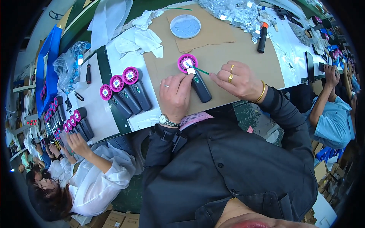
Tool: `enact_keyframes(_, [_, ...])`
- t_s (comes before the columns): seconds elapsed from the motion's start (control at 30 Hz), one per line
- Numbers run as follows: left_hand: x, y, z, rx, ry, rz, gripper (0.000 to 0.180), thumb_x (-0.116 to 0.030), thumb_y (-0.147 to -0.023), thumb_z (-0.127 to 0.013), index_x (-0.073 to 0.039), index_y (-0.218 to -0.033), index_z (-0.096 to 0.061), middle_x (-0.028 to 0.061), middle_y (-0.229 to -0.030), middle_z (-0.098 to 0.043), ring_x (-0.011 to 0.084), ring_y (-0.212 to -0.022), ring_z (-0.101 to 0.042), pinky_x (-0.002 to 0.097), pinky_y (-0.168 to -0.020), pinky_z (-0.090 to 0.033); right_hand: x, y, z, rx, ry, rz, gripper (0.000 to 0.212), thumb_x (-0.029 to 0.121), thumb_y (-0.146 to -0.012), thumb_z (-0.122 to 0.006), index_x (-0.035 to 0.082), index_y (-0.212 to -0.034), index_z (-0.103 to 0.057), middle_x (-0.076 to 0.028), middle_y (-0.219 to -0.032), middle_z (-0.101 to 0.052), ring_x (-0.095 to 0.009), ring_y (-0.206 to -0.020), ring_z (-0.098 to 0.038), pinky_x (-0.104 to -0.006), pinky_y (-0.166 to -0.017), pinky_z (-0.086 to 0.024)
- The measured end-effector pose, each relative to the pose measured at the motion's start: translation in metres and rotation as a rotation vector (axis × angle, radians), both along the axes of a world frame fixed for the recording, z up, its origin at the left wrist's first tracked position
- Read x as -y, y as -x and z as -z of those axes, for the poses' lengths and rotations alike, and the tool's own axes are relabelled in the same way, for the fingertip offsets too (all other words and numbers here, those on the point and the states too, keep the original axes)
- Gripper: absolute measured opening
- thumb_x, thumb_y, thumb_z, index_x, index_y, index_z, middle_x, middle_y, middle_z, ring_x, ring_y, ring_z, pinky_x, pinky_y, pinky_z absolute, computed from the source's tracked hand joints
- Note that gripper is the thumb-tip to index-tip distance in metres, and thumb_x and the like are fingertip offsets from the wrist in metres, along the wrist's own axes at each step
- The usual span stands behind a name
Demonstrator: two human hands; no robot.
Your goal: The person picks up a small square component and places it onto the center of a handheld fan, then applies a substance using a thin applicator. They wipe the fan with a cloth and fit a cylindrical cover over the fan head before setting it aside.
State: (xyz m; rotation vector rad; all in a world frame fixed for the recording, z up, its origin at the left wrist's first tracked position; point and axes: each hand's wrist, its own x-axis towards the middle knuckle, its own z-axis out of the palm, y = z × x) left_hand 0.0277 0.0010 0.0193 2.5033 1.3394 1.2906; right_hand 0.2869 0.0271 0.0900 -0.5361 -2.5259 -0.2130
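In front of me a device like a handheld fan [201, 90], with a magenta round head and dark grey handle, lies on the brown cardboard. My left hand [175, 95] is closed beside its head, with fingertips pinching a small white square piece [190, 71] at the head's lower edge. A thin green stick [201, 70] is gripped in the fingers of my right hand [237, 80], its tip at the pale centre of the head. Beyond them stands a round shallow dish [185, 26] with greyish-blue paste in it.
Several similar devices [131, 97] lie in a row to my left. White cloths [138, 40], clear plastic bags [232, 13] and a black tool with an orange end [262, 38] lie farther back. A screwdriver [88, 74] is at left. Co-workers sit on both sides, one person's hand [77, 143] near more devices.
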Motion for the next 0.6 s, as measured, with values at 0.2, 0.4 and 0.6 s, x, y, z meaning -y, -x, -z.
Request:
enact_keyframes(0.2, [0.000, 0.000, -0.001, -0.002, 0.007, -0.004, 0.033, -0.002, -0.085, -0.082, -0.007, -0.118, -0.078, 0.0064, -0.105, -0.071, 0.0272, -0.091, -0.066, 0.0420, -0.078, -0.049, 0.001, -0.006, -0.002, -0.077, 0.058, 0.014, 0.037, 0.003, -0.073, -0.080, -0.003, -0.110, -0.078, -0.005, -0.082, -0.055, -0.022, -0.075, -0.063, -0.0363, -0.064, -0.052])
enact_keyframes(0.4, [-0.002, 0.002, 0.000, -0.003, 0.000, -0.025, 0.030, -0.002, -0.086, -0.083, -0.006, -0.115, -0.077, 0.0064, -0.103, -0.071, 0.0277, -0.092, -0.067, 0.0419, -0.080, -0.049, 0.004, -0.009, 0.003, -0.282, 0.149, 0.073, 0.037, -0.003, -0.073, -0.086, -0.002, -0.110, -0.079, -0.006, -0.080, -0.056, -0.022, -0.072, -0.062, -0.0372, -0.061, -0.047])
enact_keyframes(0.6, [-0.005, 0.000, -0.001, 0.026, -0.019, -0.033, 0.026, -0.003, -0.088, -0.084, -0.006, -0.112, -0.076, 0.0063, -0.103, -0.072, 0.0272, -0.092, -0.068, 0.0417, -0.082, -0.049, 0.007, -0.014, 0.010, -0.252, 0.144, 0.034, 0.037, -0.003, -0.074, -0.086, -0.002, -0.110, -0.079, -0.005, -0.079, -0.055, -0.022, -0.070, -0.060, -0.0369, -0.059, -0.045])
